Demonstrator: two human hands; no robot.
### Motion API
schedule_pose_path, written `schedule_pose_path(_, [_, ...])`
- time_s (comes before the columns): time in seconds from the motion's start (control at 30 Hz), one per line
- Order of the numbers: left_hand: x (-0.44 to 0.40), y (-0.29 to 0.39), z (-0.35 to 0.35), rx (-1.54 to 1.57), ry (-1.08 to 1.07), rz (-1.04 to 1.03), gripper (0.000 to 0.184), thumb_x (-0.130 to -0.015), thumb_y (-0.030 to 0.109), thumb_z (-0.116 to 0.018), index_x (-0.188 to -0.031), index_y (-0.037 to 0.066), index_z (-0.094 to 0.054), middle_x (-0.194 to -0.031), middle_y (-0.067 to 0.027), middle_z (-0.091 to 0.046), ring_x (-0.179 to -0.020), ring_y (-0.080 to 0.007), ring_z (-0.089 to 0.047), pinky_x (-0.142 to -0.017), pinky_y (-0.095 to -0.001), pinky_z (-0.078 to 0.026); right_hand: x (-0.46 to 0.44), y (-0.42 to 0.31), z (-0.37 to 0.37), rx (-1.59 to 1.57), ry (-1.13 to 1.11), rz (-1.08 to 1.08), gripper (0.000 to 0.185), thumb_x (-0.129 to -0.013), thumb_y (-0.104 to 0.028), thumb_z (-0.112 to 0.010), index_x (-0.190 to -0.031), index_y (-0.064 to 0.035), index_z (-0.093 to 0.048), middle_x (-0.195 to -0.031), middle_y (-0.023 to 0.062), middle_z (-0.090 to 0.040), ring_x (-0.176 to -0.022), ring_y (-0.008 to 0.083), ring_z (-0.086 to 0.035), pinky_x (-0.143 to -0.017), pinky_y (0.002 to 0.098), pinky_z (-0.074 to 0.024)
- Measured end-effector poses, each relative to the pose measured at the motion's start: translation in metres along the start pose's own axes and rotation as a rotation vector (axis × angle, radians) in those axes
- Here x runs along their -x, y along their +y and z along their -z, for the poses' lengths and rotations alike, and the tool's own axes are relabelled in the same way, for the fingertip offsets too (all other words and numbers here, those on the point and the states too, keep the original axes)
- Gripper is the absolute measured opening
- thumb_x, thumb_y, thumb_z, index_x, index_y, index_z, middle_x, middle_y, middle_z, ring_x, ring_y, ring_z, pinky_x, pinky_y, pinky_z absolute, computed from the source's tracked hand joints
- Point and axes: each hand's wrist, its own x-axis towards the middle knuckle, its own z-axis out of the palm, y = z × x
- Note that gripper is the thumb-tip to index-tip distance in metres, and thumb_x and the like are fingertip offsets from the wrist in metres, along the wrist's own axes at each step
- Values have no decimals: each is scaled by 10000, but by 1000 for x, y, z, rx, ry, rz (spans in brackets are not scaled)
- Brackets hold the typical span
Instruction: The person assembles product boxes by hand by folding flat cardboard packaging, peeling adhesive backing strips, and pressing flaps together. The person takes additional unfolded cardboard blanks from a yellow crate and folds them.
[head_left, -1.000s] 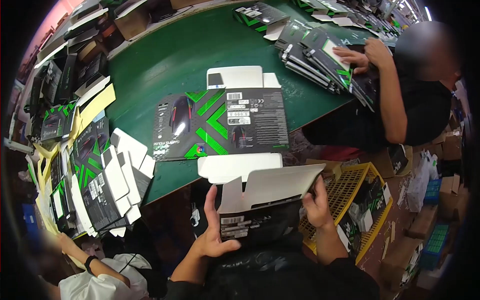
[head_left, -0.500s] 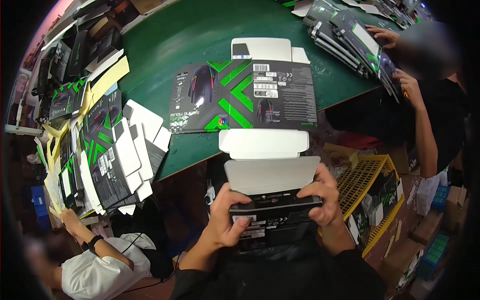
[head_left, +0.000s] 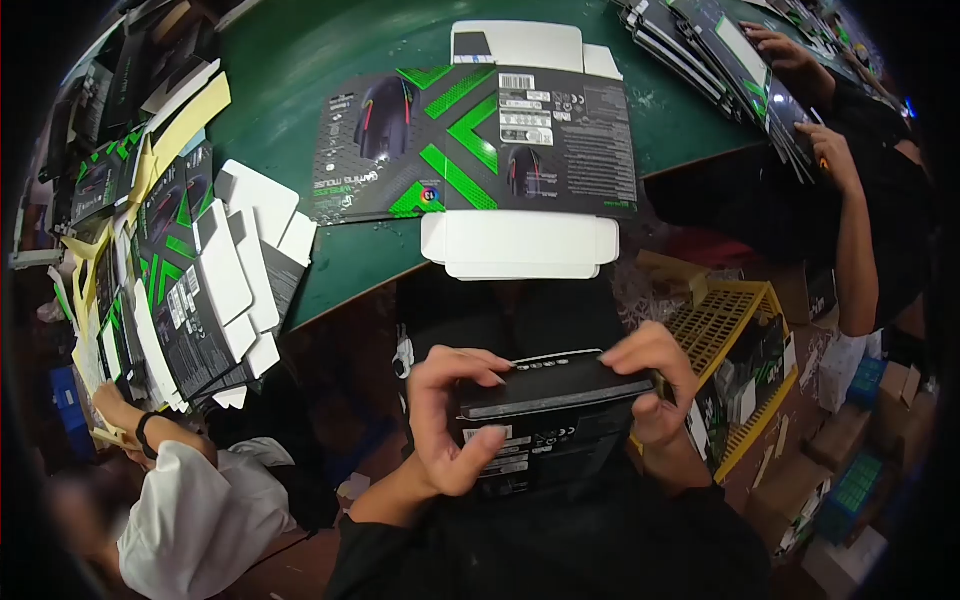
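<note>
Between my two hands is a black gaming mouse box (head_left: 560, 386), held low in front of my body with its printed end panel facing up. My left hand (head_left: 448, 420) grips its left end, fingertips on the far top edge and thumb against the near face. At the other end, my right hand (head_left: 655, 385) has its fingers curled over the top corner and its thumb below. Beyond the hands, a flat unfolded mouse box (head_left: 475, 145) with white flaps lies on the green table (head_left: 365, 262).
Flat cartons (head_left: 215, 290) are piled at the left, near a person in a white sleeve (head_left: 190, 490). At the right, another person's hand (head_left: 830, 155) touches a carton stack (head_left: 735, 75). A yellow crate (head_left: 725, 310) holding boxes stands beside my right arm.
The white-lined flap that stood up from the held box is now folded down, so the black panel shows on top. The table and its cartons appear higher in view.
</note>
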Motion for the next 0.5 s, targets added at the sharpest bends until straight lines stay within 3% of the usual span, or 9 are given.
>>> schedule_pose_path(0.03, [-8, 7, 8, -152, -136, -55, 427, -887, 267, -724, -1159, -23, -569, -1038, -146, -502, -1032, -285, -566, -931, -420, -468, -1, -10, -3, 41, 9, -130, 486, -987, -448, -635, -993, 37, -662, -1043, 191, -701, -906, 256, -661, -812, 339, -505])
schedule_pose_path(0.13, [-6, 17, -6, -251, -29, 15, 298, -877, 227, -710, -1016, -21, -618, -1047, -145, -499, -1037, -282, -565, -950, -413, -462, -15, -25, -10, 50, 32, -272, 520, -984, -462, -640, -1070, 50, -662, -1056, 182, -695, -953, 285, -673, -858, 360, -517])
schedule_pose_path(0.3, [-10, 27, -21, -73, 187, 290, 263, -858, 131, -686, -1057, -25, -613, -1081, -132, -538, -1064, -251, -579, -965, -397, -462, -3, -28, -6, -6, 8, -435, 360, -947, -273, -702, -1121, 40, -661, -1059, 153, -697, -956, 227, -678, -856, 321, -519])
schedule_pose_path(0.4, [-11, 31, -10, -313, 23, 279, 277, -866, 125, -663, -1097, -25, -625, -1077, -124, -549, -1076, -253, -587, -971, -391, -463, -1, -31, -6, 1, 23, -433, 296, -912, -175, -733, -1110, 37, -669, -1062, 152, -698, -950, 210, -674, -849, 314, -517])
schedule_pose_path(0.5, [-1, 12, -5, -127, -2, 114, 252, -869, 112, -667, -1077, -21, -720, -1107, -144, -544, -1068, -286, -601, -953, -415, -491, -1, -26, -3, -92, 10, -376, 240, -901, -112, -726, -1085, 40, -702, -1075, 168, -693, -984, 214, -662, -868, 316, -507])
